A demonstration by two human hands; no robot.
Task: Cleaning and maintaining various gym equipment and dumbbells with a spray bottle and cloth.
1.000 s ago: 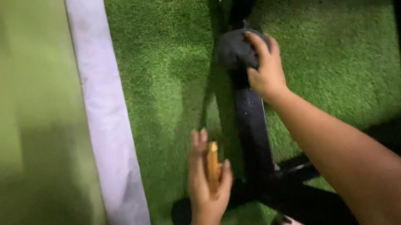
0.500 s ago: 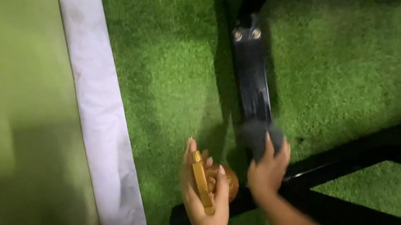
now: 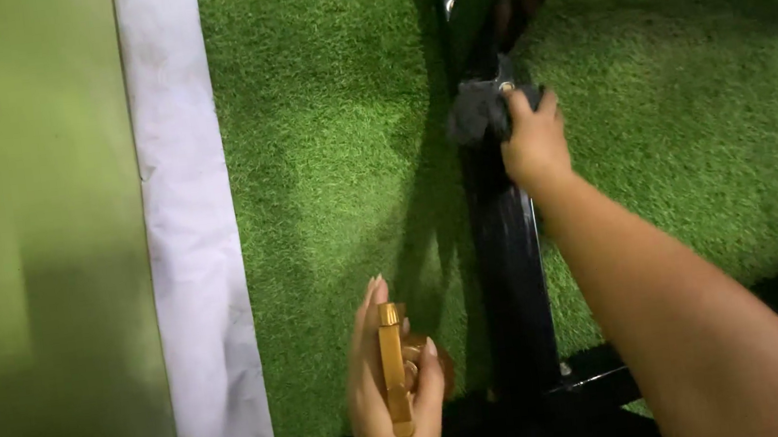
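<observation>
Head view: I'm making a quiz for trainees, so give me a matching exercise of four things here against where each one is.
Things:
1. grey cloth
2. gold spray bottle
3. white strip
4. black metal bar

Places:
A. running along the left edge of the green turf
B. gripped in the left hand
C. lying on the turf, running up the middle of the view
D. pressed onto the bar's far end by the right hand

Pairs: 1-D, 2-B, 3-A, 4-C
</observation>
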